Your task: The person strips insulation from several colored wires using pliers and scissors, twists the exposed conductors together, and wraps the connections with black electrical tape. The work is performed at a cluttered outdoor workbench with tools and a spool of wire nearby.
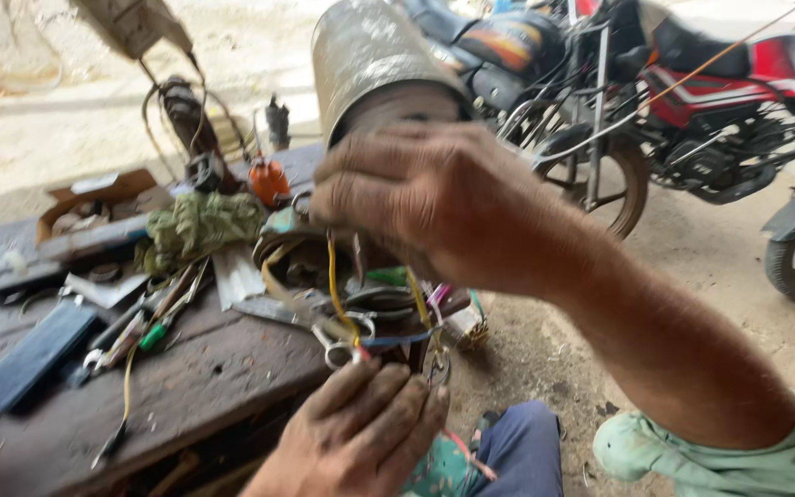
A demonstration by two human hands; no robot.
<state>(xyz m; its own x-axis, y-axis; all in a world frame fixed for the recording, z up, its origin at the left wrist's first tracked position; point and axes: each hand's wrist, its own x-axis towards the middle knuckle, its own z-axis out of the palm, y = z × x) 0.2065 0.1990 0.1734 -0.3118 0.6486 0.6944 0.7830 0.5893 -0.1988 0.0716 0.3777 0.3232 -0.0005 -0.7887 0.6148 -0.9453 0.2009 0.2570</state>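
Head view, motor casing (374, 64) under right hand (434, 198), wires (338, 294) above left hand (361, 428)

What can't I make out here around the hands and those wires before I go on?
- Head view: right hand covers where the metal cylinder meets the wires.
- Left hand hides the wire ends; grip unclear.
- Motion blur smears the tools on the wooden bench.
- Motorcycle is cut off by the top and right edges.
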